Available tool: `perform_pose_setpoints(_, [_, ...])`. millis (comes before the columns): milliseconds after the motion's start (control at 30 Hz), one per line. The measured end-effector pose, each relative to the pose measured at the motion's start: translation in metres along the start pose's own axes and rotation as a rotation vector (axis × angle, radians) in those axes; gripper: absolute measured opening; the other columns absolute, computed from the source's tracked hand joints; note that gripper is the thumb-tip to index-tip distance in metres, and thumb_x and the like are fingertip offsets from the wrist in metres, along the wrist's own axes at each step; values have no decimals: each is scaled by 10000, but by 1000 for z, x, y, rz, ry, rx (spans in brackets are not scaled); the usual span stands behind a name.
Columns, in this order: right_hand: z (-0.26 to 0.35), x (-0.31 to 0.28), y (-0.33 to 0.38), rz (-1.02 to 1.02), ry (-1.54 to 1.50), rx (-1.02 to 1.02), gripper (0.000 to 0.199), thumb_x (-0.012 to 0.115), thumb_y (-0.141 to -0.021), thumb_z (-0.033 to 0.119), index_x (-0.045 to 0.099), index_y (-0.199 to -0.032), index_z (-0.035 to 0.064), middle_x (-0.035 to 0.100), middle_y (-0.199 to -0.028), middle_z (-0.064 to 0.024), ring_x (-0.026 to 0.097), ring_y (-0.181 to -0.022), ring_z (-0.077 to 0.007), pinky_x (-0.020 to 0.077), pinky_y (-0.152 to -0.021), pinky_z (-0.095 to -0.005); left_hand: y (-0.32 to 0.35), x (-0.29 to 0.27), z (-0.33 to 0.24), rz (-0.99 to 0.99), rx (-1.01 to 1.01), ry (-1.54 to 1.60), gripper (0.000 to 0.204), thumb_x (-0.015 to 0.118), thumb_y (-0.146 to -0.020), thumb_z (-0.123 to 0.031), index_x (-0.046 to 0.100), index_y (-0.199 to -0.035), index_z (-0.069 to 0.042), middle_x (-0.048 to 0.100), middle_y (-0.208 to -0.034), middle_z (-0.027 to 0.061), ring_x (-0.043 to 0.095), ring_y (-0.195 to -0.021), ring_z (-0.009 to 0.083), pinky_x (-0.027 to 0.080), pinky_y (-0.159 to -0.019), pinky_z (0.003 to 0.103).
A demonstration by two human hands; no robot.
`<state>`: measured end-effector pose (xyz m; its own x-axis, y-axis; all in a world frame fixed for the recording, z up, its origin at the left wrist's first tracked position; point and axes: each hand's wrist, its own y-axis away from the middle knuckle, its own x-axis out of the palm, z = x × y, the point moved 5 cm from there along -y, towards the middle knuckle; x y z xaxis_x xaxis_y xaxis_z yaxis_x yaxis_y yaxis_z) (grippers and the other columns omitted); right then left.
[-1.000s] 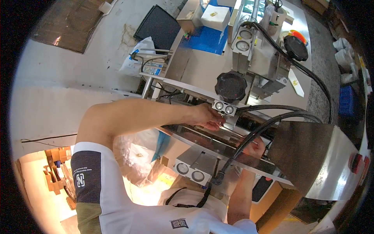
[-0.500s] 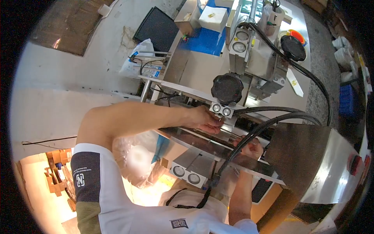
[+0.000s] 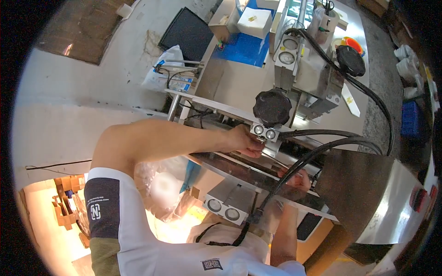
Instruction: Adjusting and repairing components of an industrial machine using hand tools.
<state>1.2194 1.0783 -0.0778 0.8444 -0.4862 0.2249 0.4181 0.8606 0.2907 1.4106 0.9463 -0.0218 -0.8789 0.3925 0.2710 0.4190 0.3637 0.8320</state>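
My left hand (image 3: 245, 142) reaches across from the left. Its fingers are curled against the lower edge of a small metal block with two round buttons (image 3: 264, 133), just under a large black knob (image 3: 272, 106). My right hand (image 3: 298, 179) comes up from below and rests on the machine's long metal rail (image 3: 239, 166). It is partly hidden behind thick black hoses (image 3: 317, 154), so I cannot see whether either hand holds anything.
A second black knob (image 3: 351, 60) tops the machine head at upper right. A curved steel sheet (image 3: 373, 198) fills the right. A small box with two round dials (image 3: 223, 211) sits below the rail. Behind lie a white box (image 3: 255, 20), a blue surface (image 3: 244, 49), a black panel (image 3: 189, 32) and a plastic bag (image 3: 163, 76).
Both hands stay where they were, the left at the button block, the right at the rail. Only the view has shifted slightly.
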Motion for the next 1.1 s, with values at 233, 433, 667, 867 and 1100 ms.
perform_pose_setpoints(233, [-90, -9, -36, 497, -972, 563, 152, 651, -810, 140, 577, -830, 9, 618, -845, -130, 623, -729, -252, 551, -634, -371, -14, -3, 2, 25, 17, -18, 156, 698, -767, -63, 620, -846, 46, 634, -788, 102, 639, -712, 184, 562, -664, 283])
perform_pose_setpoints(433, [-96, -4, -25, 105, -592, 652, 210, 592, -837, 145, 567, -1026, 57, 623, -822, -25, 601, -703, -131, 509, -611, -252, -8, 2, 0, 19, 35, 51, 121, 693, -760, -33, 616, -810, 46, 626, -760, 111, 632, -684, 186, 562, -636, 276])
perform_pose_setpoints(667, [-90, -14, -17, -119, -796, 534, 182, 641, -833, 172, 578, -870, 5, 634, -788, -115, 624, -688, -203, 537, -541, -307, -5, -2, 2, 14, 3, -113, 149, 691, -782, -102, 637, -824, 30, 640, -756, 111, 637, -673, 169, 557, -610, 275])
perform_pose_setpoints(867, [-44, -17, -22, 263, -397, 439, 127, 548, -856, 135, 561, -912, 22, 626, -814, -175, 619, -661, -281, 536, -586, -378, -15, -5, 8, 55, -23, -63, 165, 685, -796, -140, 633, -851, 7, 644, -779, 93, 642, -702, 164, 560, -646, 263])
perform_pose_setpoints(1100, [12, 1, -5, -103, -393, 130, 156, 607, -821, 128, 519, -924, 51, 624, -789, -186, 616, -656, -292, 529, -598, -400, -13, 1, 4, 84, -13, -92, 178, 687, -795, -130, 618, -883, 9, 642, -805, 90, 642, -724, 179, 559, -685, 273])
